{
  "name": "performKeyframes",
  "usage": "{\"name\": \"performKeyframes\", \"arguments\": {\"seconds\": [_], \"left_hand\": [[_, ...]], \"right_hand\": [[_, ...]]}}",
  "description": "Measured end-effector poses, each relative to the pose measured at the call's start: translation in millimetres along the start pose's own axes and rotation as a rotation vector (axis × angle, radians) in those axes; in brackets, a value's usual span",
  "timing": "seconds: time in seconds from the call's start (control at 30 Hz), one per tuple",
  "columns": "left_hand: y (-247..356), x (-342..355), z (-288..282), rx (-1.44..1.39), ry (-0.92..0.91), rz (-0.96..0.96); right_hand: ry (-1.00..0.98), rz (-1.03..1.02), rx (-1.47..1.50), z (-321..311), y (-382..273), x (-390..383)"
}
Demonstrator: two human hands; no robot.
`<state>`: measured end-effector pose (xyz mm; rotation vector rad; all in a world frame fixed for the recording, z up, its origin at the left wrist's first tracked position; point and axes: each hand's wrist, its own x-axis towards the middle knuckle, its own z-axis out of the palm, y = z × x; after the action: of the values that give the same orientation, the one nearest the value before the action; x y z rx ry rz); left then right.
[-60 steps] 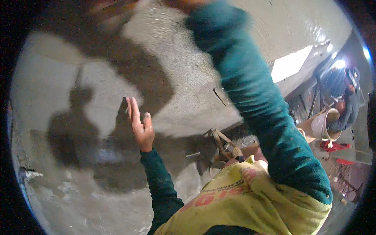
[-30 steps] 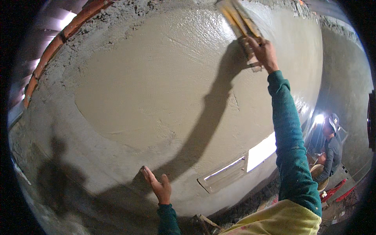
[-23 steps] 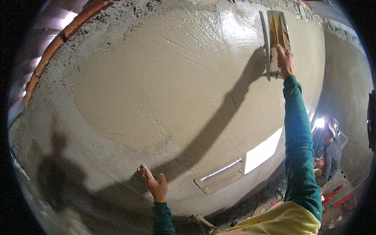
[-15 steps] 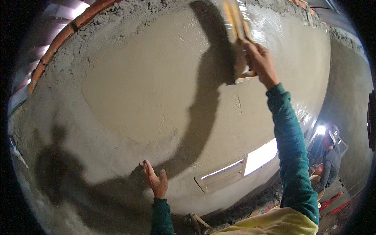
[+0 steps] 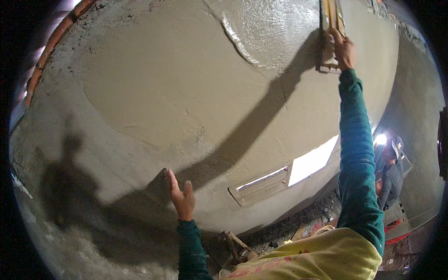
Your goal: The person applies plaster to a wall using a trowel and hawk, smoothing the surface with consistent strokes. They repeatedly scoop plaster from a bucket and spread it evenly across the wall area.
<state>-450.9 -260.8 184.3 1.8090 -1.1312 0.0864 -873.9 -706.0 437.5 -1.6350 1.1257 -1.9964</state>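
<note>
My right hand (image 5: 341, 49) grips a long metal plastering float (image 5: 330, 63) with yellowish bars, held against the upper right of the grey wall (image 5: 149, 84). Just left of it is a glistening patch of wet plaster (image 5: 266, 32), bordered by a thick curved ridge. Low and left of centre, my left hand (image 5: 181, 198) is raised with fingers extended and apart, its fingertips at or close to the wall beside its shadow; whether they touch is unclear. Nothing shows in it. Both arms wear green sleeves, and shadows of my arm and a figure fall across the plaster.
A bright window opening (image 5: 310, 161) with a slatted panel (image 5: 259, 186) sits low in the wall. A co-worker (image 5: 392, 182) in a grey top and cap is at the right by a lamp (image 5: 380, 139). Wooden pieces (image 5: 238, 245) lie below; an orange beam (image 5: 53, 44) edges the top left.
My right hand with the float has swung left and back right, rising slightly. A wider wet patch with a thick ridge now shows beside it. My left hand sits a little higher in view.
</note>
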Motion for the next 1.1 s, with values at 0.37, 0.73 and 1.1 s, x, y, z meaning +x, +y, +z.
{"name": "performKeyframes", "arguments": {"seconds": [0.37,0.73,1.1], "left_hand": [[-115.3,25.1,-105.2,-0.092,0.146,-0.154],[-227.1,52.7,-262.5,-0.086,0.229,-0.254],[-344.1,46.5,-358.5,0.023,0.376,-0.087]], "right_hand": [[0.016,-0.094,-0.442,58.7,-11.7,-106.9],[-0.041,-0.048,-0.124,260.0,-172.2,-269.6],[-0.377,-0.423,-0.255,485.7,-483.3,-527.3]]}}
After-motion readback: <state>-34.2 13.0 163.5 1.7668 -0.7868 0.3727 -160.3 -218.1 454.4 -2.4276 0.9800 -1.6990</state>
